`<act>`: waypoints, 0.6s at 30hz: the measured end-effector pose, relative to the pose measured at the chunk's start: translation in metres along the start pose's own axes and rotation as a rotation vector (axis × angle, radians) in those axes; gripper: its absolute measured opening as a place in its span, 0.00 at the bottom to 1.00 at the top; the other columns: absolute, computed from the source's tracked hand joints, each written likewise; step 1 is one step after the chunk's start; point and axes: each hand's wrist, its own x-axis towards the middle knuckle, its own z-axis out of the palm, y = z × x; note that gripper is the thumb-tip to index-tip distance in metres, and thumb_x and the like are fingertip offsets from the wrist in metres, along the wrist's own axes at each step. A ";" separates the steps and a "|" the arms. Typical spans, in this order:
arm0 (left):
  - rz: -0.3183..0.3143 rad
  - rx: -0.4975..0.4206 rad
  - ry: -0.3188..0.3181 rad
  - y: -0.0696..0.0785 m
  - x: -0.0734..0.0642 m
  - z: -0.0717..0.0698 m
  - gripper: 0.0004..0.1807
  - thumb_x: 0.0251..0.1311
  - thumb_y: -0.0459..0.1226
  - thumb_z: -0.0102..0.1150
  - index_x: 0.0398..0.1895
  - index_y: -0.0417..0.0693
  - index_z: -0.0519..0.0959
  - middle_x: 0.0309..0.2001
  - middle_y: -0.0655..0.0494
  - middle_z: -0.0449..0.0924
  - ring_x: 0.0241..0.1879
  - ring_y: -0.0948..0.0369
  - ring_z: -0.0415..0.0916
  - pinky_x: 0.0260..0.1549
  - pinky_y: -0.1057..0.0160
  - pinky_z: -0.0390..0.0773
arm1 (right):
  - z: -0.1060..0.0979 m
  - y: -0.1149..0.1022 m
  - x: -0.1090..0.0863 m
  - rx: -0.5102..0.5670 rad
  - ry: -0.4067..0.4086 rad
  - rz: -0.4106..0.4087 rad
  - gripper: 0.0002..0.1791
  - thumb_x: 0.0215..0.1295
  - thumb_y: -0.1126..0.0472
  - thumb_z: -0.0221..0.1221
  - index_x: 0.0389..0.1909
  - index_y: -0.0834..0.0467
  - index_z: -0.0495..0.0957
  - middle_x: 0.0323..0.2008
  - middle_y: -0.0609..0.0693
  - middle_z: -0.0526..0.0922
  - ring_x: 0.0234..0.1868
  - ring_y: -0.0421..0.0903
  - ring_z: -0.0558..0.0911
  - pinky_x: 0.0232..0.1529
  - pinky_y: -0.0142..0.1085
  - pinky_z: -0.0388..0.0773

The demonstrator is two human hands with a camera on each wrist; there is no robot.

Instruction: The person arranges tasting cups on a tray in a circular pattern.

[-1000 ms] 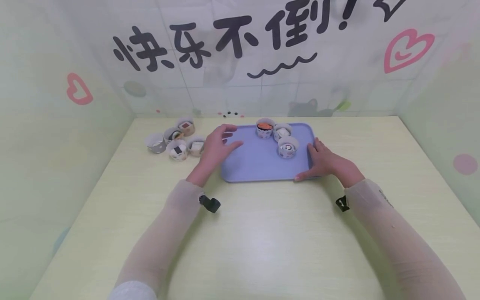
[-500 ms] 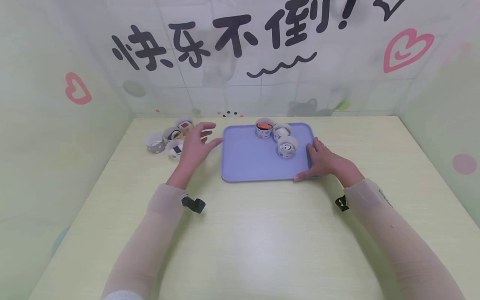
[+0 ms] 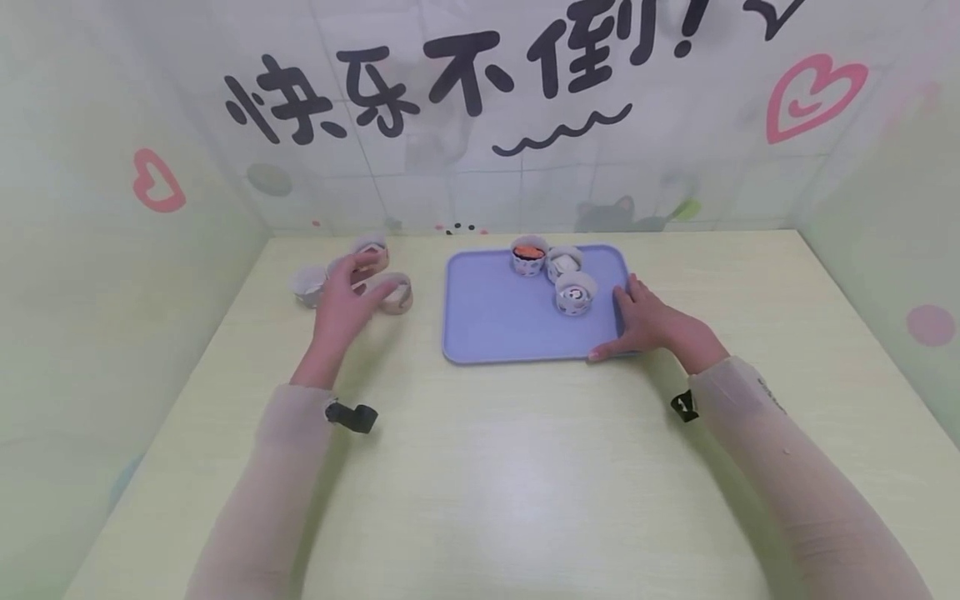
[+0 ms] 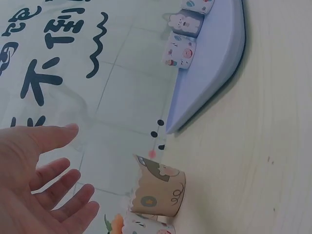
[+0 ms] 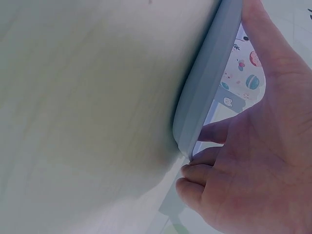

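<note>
My left hand (image 3: 343, 304) is over the group of small paper baking cups at the left, fingers loosely bent and thumb apart. In the left wrist view nothing lies between its fingers, and a brown patterned cup (image 4: 161, 187) stands beyond them. The hand hides some of the group; a pale cup (image 3: 309, 287), a cup at the back (image 3: 372, 252) and one to the right (image 3: 397, 298) show around it. My right hand (image 3: 647, 323) holds the right end of the purple-blue tray (image 3: 502, 321), thumb along the near edge, fingers bent at the far corner (image 5: 187, 146).
Three cups stand at the tray's back right: one with an orange-topped piece (image 3: 529, 254), one with a white piece (image 3: 564, 267), one with a face-like pattern inside (image 3: 574, 298). A printed curtain (image 3: 480, 192) rises behind the pale wood table (image 3: 510, 467).
My left hand has moved left, away from the tray's left edge to over the cup group. My right hand, the tray and its three cups have stayed in place.
</note>
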 end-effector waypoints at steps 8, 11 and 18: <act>-0.017 0.053 0.050 -0.011 -0.005 -0.016 0.31 0.65 0.39 0.64 0.67 0.38 0.67 0.71 0.41 0.65 0.71 0.45 0.66 0.72 0.48 0.67 | -0.001 -0.002 -0.001 -0.001 -0.004 0.002 0.76 0.48 0.27 0.68 0.75 0.74 0.36 0.75 0.76 0.27 0.78 0.71 0.33 0.78 0.62 0.41; -0.019 0.078 0.067 -0.016 -0.005 -0.020 0.31 0.65 0.39 0.64 0.68 0.39 0.67 0.71 0.41 0.65 0.71 0.45 0.66 0.73 0.47 0.65 | -0.002 -0.002 -0.002 -0.002 0.003 -0.002 0.75 0.48 0.28 0.68 0.75 0.75 0.36 0.75 0.77 0.28 0.78 0.71 0.33 0.78 0.62 0.42; -0.064 0.086 0.091 -0.028 -0.006 -0.026 0.35 0.65 0.42 0.64 0.71 0.40 0.64 0.71 0.41 0.64 0.72 0.45 0.64 0.73 0.49 0.65 | -0.001 -0.001 -0.001 0.015 0.005 -0.001 0.75 0.48 0.28 0.68 0.76 0.73 0.36 0.76 0.76 0.28 0.78 0.71 0.33 0.78 0.63 0.41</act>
